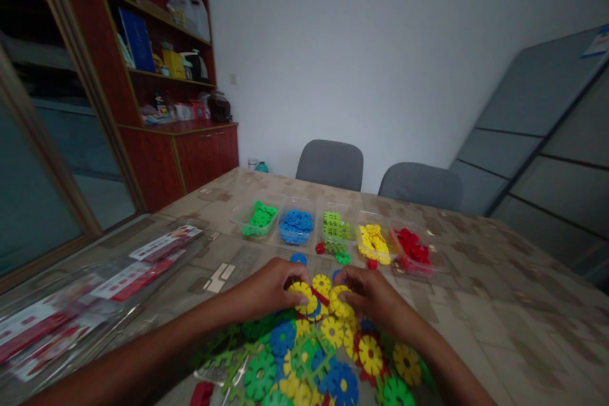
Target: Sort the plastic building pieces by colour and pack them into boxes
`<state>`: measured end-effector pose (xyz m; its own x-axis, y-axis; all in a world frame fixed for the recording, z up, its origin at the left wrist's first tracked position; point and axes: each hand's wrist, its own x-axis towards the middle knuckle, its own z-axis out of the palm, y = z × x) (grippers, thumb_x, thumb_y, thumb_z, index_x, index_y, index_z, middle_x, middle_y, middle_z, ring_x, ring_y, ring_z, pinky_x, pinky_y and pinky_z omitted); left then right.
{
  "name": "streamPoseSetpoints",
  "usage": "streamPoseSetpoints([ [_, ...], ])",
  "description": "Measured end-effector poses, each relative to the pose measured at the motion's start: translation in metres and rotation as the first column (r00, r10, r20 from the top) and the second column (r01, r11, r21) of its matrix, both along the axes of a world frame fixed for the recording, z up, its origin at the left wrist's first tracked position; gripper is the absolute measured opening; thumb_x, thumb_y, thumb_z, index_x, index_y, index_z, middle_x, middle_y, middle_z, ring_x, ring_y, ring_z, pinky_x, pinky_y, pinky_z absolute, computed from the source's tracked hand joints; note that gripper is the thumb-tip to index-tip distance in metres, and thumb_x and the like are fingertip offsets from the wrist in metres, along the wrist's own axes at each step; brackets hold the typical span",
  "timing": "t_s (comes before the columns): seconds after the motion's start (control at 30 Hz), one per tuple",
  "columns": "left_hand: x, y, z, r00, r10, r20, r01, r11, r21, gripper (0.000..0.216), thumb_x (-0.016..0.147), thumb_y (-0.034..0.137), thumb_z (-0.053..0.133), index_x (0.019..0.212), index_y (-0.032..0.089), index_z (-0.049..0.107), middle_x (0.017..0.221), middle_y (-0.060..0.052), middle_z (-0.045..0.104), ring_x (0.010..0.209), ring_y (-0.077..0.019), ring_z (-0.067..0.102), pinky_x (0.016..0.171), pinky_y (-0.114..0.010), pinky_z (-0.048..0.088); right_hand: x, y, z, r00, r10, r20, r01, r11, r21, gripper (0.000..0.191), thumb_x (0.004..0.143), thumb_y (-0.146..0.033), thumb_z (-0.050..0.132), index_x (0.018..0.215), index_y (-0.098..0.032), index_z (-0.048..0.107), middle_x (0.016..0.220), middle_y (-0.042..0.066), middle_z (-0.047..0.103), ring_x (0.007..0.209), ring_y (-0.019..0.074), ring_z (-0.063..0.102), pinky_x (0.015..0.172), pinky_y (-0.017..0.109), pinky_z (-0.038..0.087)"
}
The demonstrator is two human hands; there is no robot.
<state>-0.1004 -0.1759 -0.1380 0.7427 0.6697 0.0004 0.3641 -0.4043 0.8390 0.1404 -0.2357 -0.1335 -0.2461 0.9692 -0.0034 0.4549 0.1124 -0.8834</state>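
Observation:
My left hand (275,284) pinches a yellow notched plastic disc (302,295) between thumb and fingers. Opposite it, my right hand (365,292) grips another yellow notched disc (339,306). Both hands hover low over a mixed pile of interlocking pieces; a separate yellow flower disc (321,283) shows between them. Below lie a green disc (259,375), a blue disc (283,337), a light-green lattice piece (311,355) and a red piece (202,393). Whether the discs in my hands touch other pieces, I cannot tell.
Clear tubs in a row hold green pieces (261,218), blue pieces (295,226), light-green pieces (335,226), yellow pieces (373,241) and red pieces (413,250). Plastic packages (137,276) lie at the left. Two grey chairs (330,163) stand behind the table (504,304).

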Motion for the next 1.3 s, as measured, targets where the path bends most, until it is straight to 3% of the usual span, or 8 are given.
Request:
streamPoseSetpoints([
  [0.2,0.007,-0.002,0.0,0.997,0.051,0.064,-0.048,0.998,-0.039,0.017,0.071,0.032,0.059,0.079,0.016,0.056,0.066,0.005,0.047,0.063,-0.0131,0.044,0.055,-0.021,0.031,0.049,0.023,0.012,0.952,-0.301,-0.056,0.306,0.941,0.146,0.028,0.076,-0.04,0.06,0.095,-0.019,0.059,0.062,-0.005,0.053,0.048,0.0126,0.052,0.046,0.024,0.04],
  [0.3,0.012,-0.004,0.002,0.997,0.043,0.065,-0.038,0.996,-0.08,0.022,0.072,0.037,0.059,0.08,0.017,0.055,0.063,0.006,0.046,0.056,-0.0115,0.042,0.05,-0.021,0.031,0.075,0.033,0.012,0.898,-0.427,-0.108,0.44,0.883,0.165,0.037,0.074,-0.04,0.055,0.106,-0.02,0.057,0.077,0.001,0.063,0.058,0.0165,0.062,0.049,0.026,0.046],
  [0.4,0.019,-0.005,0.004,0.996,0.042,0.078,-0.031,0.99,-0.137,0.024,0.074,0.039,0.058,0.083,0.018,0.052,0.06,0.007,0.046,0.05,-0.0104,0.042,0.046,-0.02,0.032,0.093,0.035,0.01,0.856,-0.5,-0.13,0.515,0.844,0.151,0.036,0.068,-0.034,0.055,0.101,-0.021,0.06,0.097,0.008,0.067,0.067,0.0189,0.067,0.052,0.029,0.05],
  [0.6,0.053,0.008,0.02,0.987,0.048,0.154,-0.034,0.995,-0.09,0.015,0.075,0.028,0.061,0.082,0.016,0.055,0.063,0.004,0.055,0.054,-0.0114,0.049,0.05,-0.021,0.037,0.098,0.029,0.016,0.865,-0.482,-0.142,0.499,0.855,0.138,0.025,0.067,-0.031,0.056,0.086,-0.018,0.064,0.079,0.005,0.069,0.059,0.0178,0.066,0.051,0.029,0.051],
  [0.77,0.117,0.046,0.041,0.978,0.132,0.16,-0.138,0.99,0.029,0.005,0.082,0.017,0.062,0.084,0.013,0.059,0.064,0.004,0.054,0.056,-0.0123,0.052,0.052,-0.023,0.04,0.093,0.023,0.026,0.891,-0.444,-0.096,0.454,0.874,0.173,0.029,0.069,-0.036,0.06,0.088,-0.016,0.067,0.07,0.002,0.068,0.053,0.0162,0.064,0.049,0.028,0.05],
  [0.93,0.161,0.072,0.052,0.974,0.17,0.152,-0.182,0.981,0.069,0.017,0.094,0.027,0.061,0.103,0.013,0.061,0.092,-0.003,0.064,0.071,-0.014,0.062,0.063,-0.029,0.054,0.096,0.017,0.032,0.903,-0.429,0.032,0.412,0.882,0.228,0.031,0.076,-0.035,0.052,0.095,-0.015,0.066,0.081,0.006,0.072,0.062,0.0184,0.067,0.056,0.03,0.053],
  [1.1,0.122,0.063,0.048,0.974,0.15,0.168,-0.176,0.972,0.153,0.018,0.083,0.013,0.059,0.099,0.012,0.067,0.083,-0.004,0.069,0.071,-0.0159,0.063,0.064,-0.025,0.051,0.09,0.013,0.03,0.911,-0.334,0.241,0.287,0.934,0.213,0.024,0.082,-0.025,0.047,0.093,-0.016,0.067,0.087,0.007,0.073,0.073,0.02,0.068,0.066,0.03,0.053],
  [1.3,0.022,0.037,0.042,0.985,0.123,0.123,-0.145,0.969,0.198,0.024,0.08,0.029,0.057,0.092,0.013,0.07,0.082,-0.004,0.072,0.068,-0.0171,0.063,0.059,-0.024,0.047,0.059,0.01,0.006,0.792,-0.261,0.552,0.212,0.965,0.152,0.027,0.079,-0.016,0.058,0.104,-0.016,0.068,0.109,0.015,0.071,0.104,0.0301,0.063,0.089,0.039,0.045],
])
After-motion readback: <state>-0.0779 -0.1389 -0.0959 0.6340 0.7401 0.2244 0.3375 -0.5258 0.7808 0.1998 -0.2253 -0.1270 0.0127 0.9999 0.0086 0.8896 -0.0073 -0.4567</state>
